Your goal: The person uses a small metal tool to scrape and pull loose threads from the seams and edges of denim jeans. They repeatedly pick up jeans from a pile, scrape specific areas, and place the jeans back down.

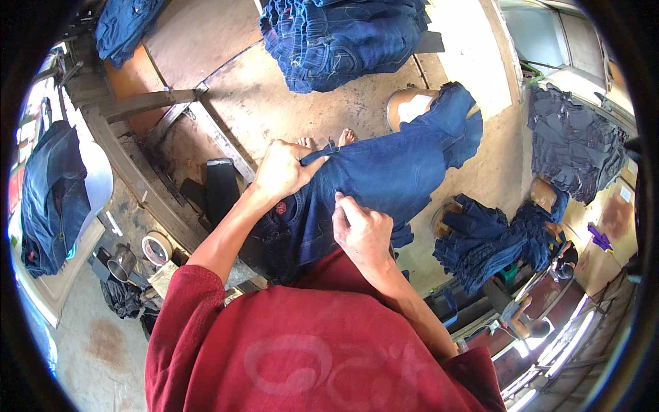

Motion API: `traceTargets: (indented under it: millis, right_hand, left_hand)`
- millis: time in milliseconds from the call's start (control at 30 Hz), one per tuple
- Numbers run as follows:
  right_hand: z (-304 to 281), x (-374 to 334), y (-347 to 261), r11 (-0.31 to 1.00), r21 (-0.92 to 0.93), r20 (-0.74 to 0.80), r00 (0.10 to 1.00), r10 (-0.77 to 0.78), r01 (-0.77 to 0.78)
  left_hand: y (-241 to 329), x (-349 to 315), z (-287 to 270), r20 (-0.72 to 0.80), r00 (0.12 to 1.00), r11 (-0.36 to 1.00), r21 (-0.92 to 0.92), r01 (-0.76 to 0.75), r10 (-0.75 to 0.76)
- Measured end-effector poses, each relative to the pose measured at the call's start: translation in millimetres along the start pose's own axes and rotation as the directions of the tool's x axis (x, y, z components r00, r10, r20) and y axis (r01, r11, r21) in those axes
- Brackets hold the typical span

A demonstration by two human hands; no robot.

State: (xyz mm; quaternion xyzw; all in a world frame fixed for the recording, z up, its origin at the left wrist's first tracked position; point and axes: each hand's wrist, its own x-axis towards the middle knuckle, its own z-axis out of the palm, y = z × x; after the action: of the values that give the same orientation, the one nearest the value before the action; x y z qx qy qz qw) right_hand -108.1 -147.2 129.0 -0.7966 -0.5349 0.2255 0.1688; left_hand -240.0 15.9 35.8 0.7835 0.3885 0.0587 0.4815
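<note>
A pair of dark blue jeans [398, 165] lies stretched across in front of me, its waist end near my body and its legs reaching out to the right. My left hand [287, 170] pinches the jeans' upper edge between thumb and fingers. Lower and to the right, my right hand [362, 228] is closed with its thumb pressed against the forefinger on the denim. The cloth between both hands looks creased. A small red patch [281, 208] shows inside the waist, beside my left wrist. Part of the waist is hidden under my arms and shirt.
A big stack of jeans [343, 44] stands ahead. More denim hangs at far left [55, 199] and lies piled at right [480, 244], below a dark grey pile [576, 141]. A tape roll [156, 248] and metal mug [122, 261] sit left. Another person [532, 323] is lower right.
</note>
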Motion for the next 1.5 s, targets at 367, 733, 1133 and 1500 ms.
traceTargets:
  millis: [367, 733, 1133, 1500]
  right_hand:
    - [-19.2, -9.5, 6.8, 0.976, 0.169, 0.048, 0.990, 0.130, -0.136]
    - [-65.0, -23.3, 53.2, 0.884, 0.390, -0.122, 0.938, 0.326, -0.257]
    - [-96.9, -44.3, 33.5, 0.980, 0.187, -0.319, 0.939, 0.129, -0.071]
    - [-76.8, -69.8, -32.2, 0.984, 0.016, -0.185, 0.968, -0.172, 0.178]
  left_hand:
    - [31.9, -16.5, -19.8, -0.192, 0.978, 0.994, 0.092, -0.062, 0.078]
    - [90.9, -188.4, -5.7, 0.235, 0.690, 0.233, -0.826, 0.514, -0.685]
    - [63.0, -129.7, 12.2, 0.622, 0.643, 0.166, -0.649, 0.743, -0.447]
    - [64.0, -154.3, -18.0, 0.654, 0.656, 0.049, -0.693, 0.719, -0.376]
